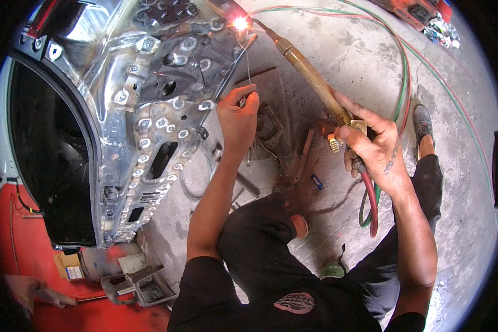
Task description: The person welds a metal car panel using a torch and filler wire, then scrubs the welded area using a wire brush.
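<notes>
My left hand [237, 119] pinches a thin wire rod [248, 66] that rises to a bright glowing spot [240, 23] on the upper right part of a bare steel car body panel [166, 127]. The panel fills the upper left and carries several round weld marks and slots. My right hand [376, 152] is closed around the handle of a brass gas torch [310, 72], with its thumb near the valve knobs. The torch's thin tip reaches the glowing spot, whose exact contact is hidden by glare. A red and a green hose [369, 199] hang from the handle.
Steel scraps [307, 155] lie on the concrete floor [454, 182] below my hands, with long hoses crossing it on the right. A black door opening seal [91, 182] borders the panel. A metal bracket [144, 279] rests by a red surface [72, 315]. Machinery [412, 14] sits top right.
</notes>
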Action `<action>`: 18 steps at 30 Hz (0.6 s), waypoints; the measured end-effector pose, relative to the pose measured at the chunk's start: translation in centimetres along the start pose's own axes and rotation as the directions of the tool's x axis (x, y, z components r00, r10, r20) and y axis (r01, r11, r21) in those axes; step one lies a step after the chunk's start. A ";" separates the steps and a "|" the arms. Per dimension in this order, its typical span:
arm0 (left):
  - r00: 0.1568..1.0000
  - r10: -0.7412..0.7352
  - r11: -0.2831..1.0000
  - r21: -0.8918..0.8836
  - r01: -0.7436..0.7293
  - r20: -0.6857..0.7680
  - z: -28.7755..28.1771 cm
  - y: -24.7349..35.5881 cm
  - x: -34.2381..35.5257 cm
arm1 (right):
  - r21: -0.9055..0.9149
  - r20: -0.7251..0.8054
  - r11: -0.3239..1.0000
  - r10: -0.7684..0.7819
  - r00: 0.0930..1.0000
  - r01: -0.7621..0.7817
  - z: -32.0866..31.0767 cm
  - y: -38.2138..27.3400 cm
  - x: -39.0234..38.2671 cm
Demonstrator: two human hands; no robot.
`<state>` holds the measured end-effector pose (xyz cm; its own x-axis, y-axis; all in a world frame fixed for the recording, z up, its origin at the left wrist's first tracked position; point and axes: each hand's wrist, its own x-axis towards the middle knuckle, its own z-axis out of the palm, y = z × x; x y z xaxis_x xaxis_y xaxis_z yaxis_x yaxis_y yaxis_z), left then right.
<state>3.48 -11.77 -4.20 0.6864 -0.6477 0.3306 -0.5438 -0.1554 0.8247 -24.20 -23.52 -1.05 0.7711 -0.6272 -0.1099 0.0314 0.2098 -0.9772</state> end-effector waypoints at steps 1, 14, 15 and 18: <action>1.000 0.017 1.000 0.021 -0.017 0.000 0.0 0.1 0.0 | 0.001 -0.001 1.000 0.005 1.000 -0.005 0.0 -0.1 0.0; 1.000 0.010 0.999 0.048 -0.009 -0.003 0.0 -0.1 0.3 | -0.007 -0.001 1.000 0.008 1.000 -0.008 0.1 -0.4 0.0; 1.000 0.011 0.999 0.048 -0.010 -0.004 0.0 0.0 0.4 | -0.006 0.000 1.000 0.007 1.000 -0.007 0.1 -0.3 0.0; 1.000 -0.011 0.999 0.044 0.011 0.002 0.1 0.3 0.3 | 0.004 -0.001 1.000 -0.007 1.000 0.007 0.0 -0.2 -0.1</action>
<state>3.51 -12.10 -3.86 0.6915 -0.6472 0.3207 -0.5572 -0.1954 0.8071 -24.31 -23.53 -0.87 0.7701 -0.6295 -0.1032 0.0392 0.2083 -0.9773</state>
